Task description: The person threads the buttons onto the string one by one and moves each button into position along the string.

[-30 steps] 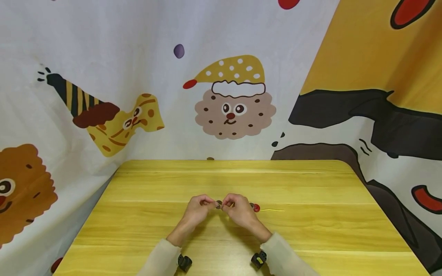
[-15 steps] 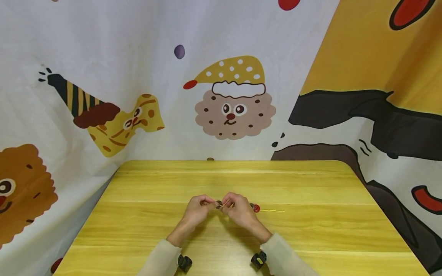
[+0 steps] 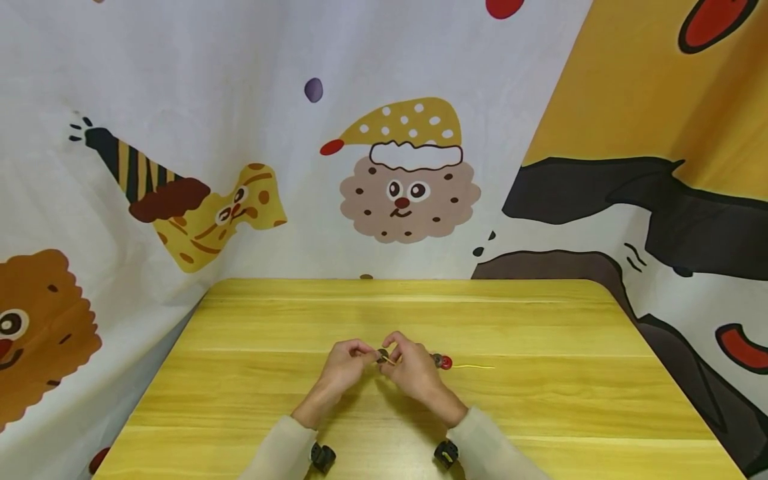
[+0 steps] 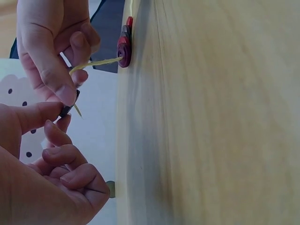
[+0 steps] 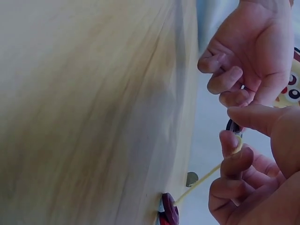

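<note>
My left hand (image 3: 345, 365) pinches a small dark button (image 3: 383, 356) by its edge, thumb against forefinger. Close on its right, my right hand (image 3: 415, 371) holds a yellow cord (image 5: 201, 180) with curled fingers, its forefinger raised off the thumb in the head view. In the left wrist view the cord's short tip (image 4: 78, 111) pokes out beside the dark button, which the right thumb overlaps. From there the cord runs down to a red button (image 4: 123, 55) threaded on it. Part of the cord is hidden behind the right fingers.
Beyond the right hand, a grey button (image 3: 437, 361) and a bright red button (image 3: 447, 363) lie on the wooden table (image 3: 270, 400). The cord's loose tail (image 3: 474, 366) stretches right from them. A printed curtain (image 3: 252, 80) hangs behind the table's far edge.
The right forefinger has lifted away from the thumb and the right hand has shifted slightly left, showing more of the strung buttons. My left hand stays in place with the dark button.
</note>
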### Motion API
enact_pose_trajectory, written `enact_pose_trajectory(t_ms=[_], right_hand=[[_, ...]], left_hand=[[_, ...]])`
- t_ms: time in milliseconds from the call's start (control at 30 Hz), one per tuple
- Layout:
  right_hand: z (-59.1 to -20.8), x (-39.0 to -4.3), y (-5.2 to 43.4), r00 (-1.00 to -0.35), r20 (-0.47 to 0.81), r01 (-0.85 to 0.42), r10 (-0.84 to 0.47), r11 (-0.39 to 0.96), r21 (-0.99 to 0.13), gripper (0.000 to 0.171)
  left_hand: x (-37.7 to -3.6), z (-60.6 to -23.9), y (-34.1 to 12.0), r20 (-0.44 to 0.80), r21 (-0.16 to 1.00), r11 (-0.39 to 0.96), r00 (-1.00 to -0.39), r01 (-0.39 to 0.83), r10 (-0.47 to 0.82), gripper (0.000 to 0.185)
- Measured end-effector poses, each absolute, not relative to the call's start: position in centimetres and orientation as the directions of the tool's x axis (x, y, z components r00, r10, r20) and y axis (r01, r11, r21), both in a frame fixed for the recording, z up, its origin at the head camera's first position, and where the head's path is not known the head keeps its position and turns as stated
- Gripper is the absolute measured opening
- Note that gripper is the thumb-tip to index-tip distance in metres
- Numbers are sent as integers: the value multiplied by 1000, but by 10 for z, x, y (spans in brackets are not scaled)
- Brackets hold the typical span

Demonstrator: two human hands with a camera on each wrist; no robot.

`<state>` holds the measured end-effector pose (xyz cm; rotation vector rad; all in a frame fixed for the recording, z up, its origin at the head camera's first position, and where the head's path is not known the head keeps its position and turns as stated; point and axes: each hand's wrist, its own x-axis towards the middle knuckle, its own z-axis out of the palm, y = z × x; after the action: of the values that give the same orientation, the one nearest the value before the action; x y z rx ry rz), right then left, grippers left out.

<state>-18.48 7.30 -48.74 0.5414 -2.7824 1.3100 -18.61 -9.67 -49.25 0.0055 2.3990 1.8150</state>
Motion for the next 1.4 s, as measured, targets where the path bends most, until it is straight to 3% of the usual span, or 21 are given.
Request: enact_pose_trajectory(t_ms=[433,767,1400], right_hand=[[-492,-184,69,-933,211,-356,-290,683,-638,30],[-493,-184,71,-938,186,-339,-291,672,-658,27],[-493,-189,79,-928,145,-318,-343,528,-787,29]], left_hand=[[-185,-491,-95,-115,959,270,-990,-90,78,10],[-185,-492,-98,-128,954,284,-988,-98,87,16],[-185,-492,-100,-149,952,284,-984,-118,94,27]])
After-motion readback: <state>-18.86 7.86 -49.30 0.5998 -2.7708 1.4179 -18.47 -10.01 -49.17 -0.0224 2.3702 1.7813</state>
